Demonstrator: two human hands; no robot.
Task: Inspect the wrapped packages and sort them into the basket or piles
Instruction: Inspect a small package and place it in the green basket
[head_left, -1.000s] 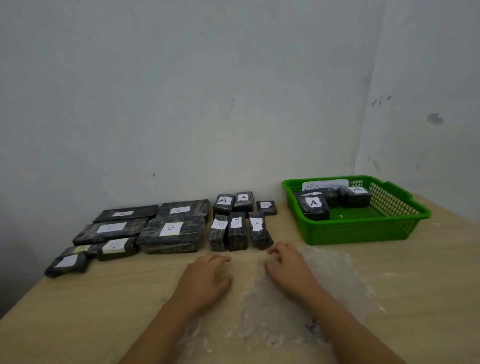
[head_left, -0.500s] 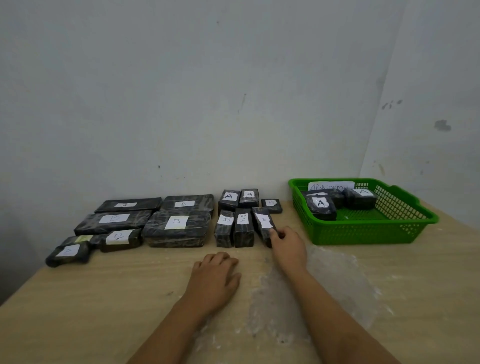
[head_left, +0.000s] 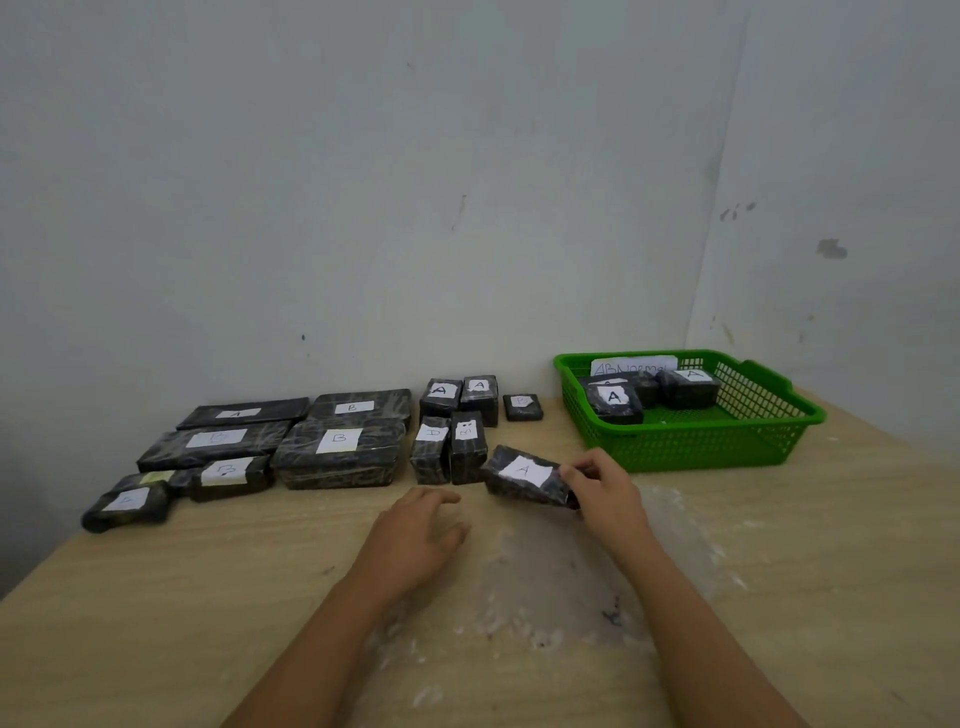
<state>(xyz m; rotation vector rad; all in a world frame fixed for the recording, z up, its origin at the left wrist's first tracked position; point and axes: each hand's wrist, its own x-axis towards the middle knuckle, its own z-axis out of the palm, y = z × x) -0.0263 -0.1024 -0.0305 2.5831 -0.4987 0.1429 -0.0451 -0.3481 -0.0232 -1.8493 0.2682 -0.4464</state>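
Reaching forward from the bottom of the view, two bare forearms extend over a light wooden table (head_left: 779, 597) with a cloudy whitish patch (head_left: 545, 597) on its surface between them. The left hand (head_left: 415, 535) rests palm down on the table, its fingers relaxed and holding nothing. The right hand (head_left: 602, 493) pinches one end of a small black wrapped package (head_left: 524, 475) between thumb and fingers; the package is tilted, its white label marked "A" facing up, and it sits just in front of the other small packages.

Just beyond the held package stand two small packages (head_left: 449, 449) side by side, and behind them two more marked "A" (head_left: 460, 395) plus a tiny flat one (head_left: 522, 407). To the left lie the larger flat packages (head_left: 337, 447), several labelled "B", in rows reaching toward the wall, with smaller ones (head_left: 127, 504) near the table's left edge.

At the far right sits a green plastic basket (head_left: 691, 447) holding several black packages (head_left: 613, 402), two showing "A", and a white paper sign (head_left: 634, 365) against its back rim. A pale, scuffed wall (head_left: 363, 182) stands behind everything.
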